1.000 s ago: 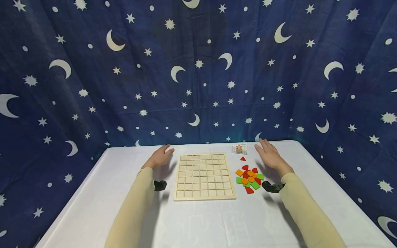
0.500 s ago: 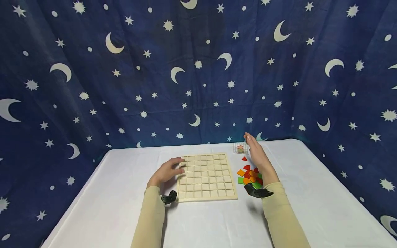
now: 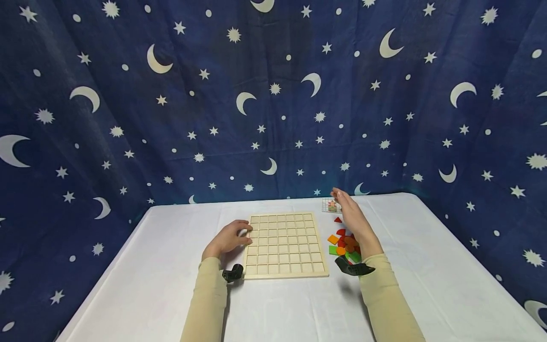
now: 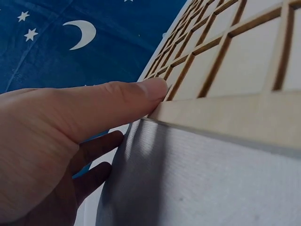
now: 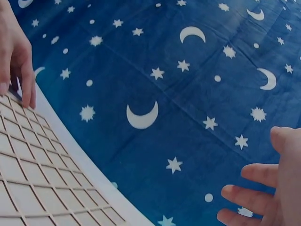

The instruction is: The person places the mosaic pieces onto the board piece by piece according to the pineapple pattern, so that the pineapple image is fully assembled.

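A pale wooden grid board [image 3: 284, 244] lies flat on the table. My left hand [image 3: 228, 237] is at its left edge, with the thumb and forefinger resting on the rim. In the left wrist view the thumb [image 4: 122, 96] lies nearly straight across the board's corner area, and two other fingers hang lower beside it. My right hand [image 3: 354, 218] holds nothing and hovers by a pile of coloured pieces [image 3: 342, 241], fingers extended and apart in the right wrist view. It partly covers the pile and a small pattern card [image 3: 328, 205].
Red, orange and green flat pieces make up the pile, right of the board. A lone red triangle [image 3: 338, 220] lies between pile and card. The white-covered table [image 3: 278, 308] ends at a blue star-and-moon curtain [image 3: 273, 95] behind.
My left hand has moved right, from beside the board onto its left edge. My right hand has moved left, turned on its side, and now covers part of the pile and card.
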A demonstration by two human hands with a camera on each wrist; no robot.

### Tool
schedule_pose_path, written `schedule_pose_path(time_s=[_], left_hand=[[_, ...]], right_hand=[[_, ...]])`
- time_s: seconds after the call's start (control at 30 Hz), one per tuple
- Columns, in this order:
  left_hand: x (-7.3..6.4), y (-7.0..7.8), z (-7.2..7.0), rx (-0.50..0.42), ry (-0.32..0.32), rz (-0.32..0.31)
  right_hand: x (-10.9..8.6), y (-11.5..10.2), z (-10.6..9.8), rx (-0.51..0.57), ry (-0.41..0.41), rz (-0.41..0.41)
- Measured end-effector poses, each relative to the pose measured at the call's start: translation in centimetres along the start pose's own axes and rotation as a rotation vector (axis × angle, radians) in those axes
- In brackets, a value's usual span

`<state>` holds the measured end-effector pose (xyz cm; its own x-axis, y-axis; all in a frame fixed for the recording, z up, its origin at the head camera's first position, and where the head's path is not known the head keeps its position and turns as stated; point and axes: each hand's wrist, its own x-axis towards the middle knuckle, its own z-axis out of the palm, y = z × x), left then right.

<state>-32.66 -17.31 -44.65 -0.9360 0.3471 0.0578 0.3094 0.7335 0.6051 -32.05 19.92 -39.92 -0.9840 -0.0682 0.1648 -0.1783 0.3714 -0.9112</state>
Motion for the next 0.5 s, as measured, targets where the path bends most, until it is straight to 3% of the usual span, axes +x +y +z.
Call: schedule_pose_path(time_s=[0.07,0.17,0.3,0.4,0.5], left_hand=[[0.0,0.0,-0.1,0.015,-0.007,0.001],[0.1,0.1,-0.1,0.03,-0.023,-0.006],[0.3,-0.1,-0.2,0.051,-0.046,-0.003],[0.4,-0.3,-0.3,0.06,-0.063,0.01],[0.4,-0.4,-0.3,0.06,-0.069,0.026]], right_hand=[[0.1,0.4,-0.1,-0.01,0.011,0.015],[2.1,4.3,0.0,-0.059,0.068,0.041],[2.6,5.7,0.0,-0.094,0.091,0.085],[0.7,3.0,-0.3,-0.097,0.062,0.112],[0.4,2.8,-0.6,-0.114,0.069,0.139]])
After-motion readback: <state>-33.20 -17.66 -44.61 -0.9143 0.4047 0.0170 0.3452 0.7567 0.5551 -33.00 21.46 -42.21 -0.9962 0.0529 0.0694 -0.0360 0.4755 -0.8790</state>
